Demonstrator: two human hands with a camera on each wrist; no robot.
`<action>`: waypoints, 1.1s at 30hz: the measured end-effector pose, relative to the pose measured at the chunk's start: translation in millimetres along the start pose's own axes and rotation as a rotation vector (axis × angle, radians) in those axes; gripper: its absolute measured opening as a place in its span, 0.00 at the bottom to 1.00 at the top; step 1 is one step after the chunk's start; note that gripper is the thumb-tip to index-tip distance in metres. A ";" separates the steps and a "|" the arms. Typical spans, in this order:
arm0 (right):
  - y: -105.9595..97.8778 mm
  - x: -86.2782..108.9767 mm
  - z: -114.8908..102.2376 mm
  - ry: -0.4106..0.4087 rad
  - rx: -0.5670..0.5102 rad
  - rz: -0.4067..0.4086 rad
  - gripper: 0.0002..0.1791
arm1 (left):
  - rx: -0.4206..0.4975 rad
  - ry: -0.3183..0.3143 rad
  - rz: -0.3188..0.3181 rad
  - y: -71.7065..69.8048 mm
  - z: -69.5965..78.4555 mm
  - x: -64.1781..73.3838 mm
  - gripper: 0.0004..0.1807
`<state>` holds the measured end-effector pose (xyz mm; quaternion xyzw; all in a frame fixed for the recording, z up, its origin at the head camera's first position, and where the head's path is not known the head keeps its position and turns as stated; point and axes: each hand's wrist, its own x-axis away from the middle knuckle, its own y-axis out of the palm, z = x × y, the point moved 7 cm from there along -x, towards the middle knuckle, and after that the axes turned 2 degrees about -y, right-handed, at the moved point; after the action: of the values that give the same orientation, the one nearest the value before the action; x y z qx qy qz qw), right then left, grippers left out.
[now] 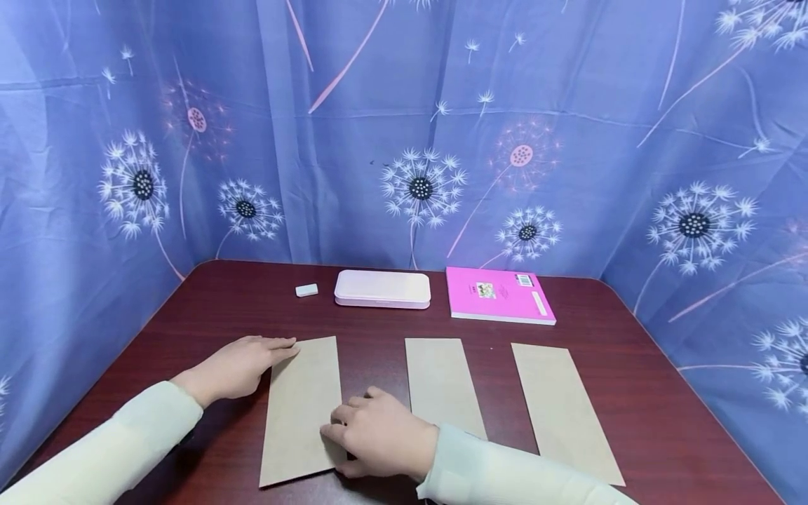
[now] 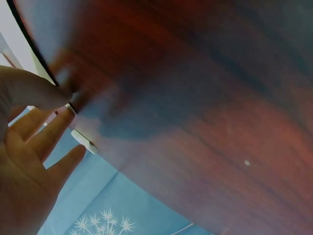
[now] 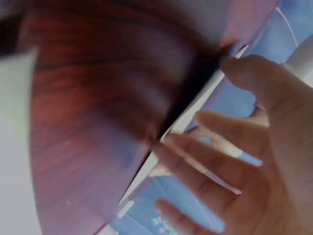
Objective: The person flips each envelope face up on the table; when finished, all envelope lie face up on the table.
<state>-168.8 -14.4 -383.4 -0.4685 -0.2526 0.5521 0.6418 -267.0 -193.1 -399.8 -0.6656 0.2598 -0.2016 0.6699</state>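
A wide beige cardboard sheet [image 1: 301, 414] lies at the left of the dark red table, its near edge casting a thin shadow. My left hand [image 1: 243, 365] holds its upper left edge, fingertips over the top. In the left wrist view the left thumb [image 2: 41, 90] is by the sheet's edge, close to the fingertips. My right hand [image 1: 381, 435] grips the lower right edge, fingers on top and thumb at the rim. The right wrist view shows the sheet edge-on [image 3: 195, 107] between the right thumb [image 3: 244, 71] and fingers.
Two narrower beige sheets lie to the right, one in the middle [image 1: 442, 379] partly behind my right hand and another [image 1: 564, 407] farther right. Along the back are a white eraser [image 1: 306, 290], a pale pink pencil case [image 1: 382, 288] and a pink book [image 1: 499, 294]. A blue dandelion-print curtain [image 1: 353, 175] surrounds the table.
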 end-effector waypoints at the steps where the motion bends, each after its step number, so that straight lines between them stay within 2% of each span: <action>1: -4.8 0.3 0.1 -0.012 -0.004 0.053 0.15 | 0.001 0.000 0.002 -0.2 -0.6 0.3 0.33; 5: -23.8 1.1 9.3 0.010 -0.078 0.195 0.06 | 0.039 -0.008 0.030 -1.0 -3.9 1.1 0.31; 13: -53.8 5.8 49.1 0.174 -0.298 0.389 0.10 | 0.192 -0.101 0.108 -6.1 -21.4 8.3 0.15; 17: -59.8 12.8 69.0 0.284 -0.352 0.484 0.11 | 0.285 -0.156 0.177 -22.1 -33.7 20.5 0.10; 22: -50.6 22.0 94.9 0.512 -0.582 0.530 0.18 | 0.397 -0.247 0.257 -47.7 -47.9 42.0 0.05; 24: -41.4 23.4 101.0 0.595 -0.659 0.502 0.23 | 0.442 -0.288 0.264 -53.7 -52.6 50.2 0.08; 27: -25.7 21.1 101.3 0.657 -0.669 0.401 0.23 | 0.498 -0.353 0.266 -56.2 -58.6 60.6 0.13; 30: -8.3 14.0 92.7 0.645 -0.640 0.236 0.17 | 0.543 -0.396 0.255 -51.6 -63.9 69.9 0.17; 33: 8.2 6.3 78.8 0.599 -0.609 0.045 0.18 | 0.544 -0.417 0.239 -43.8 -67.7 78.6 0.16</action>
<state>-237.4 16.5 -357.7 -0.7818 -0.1960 0.3057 0.5069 -243.8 -296.2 -361.0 -0.4548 0.1302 -0.0436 0.8800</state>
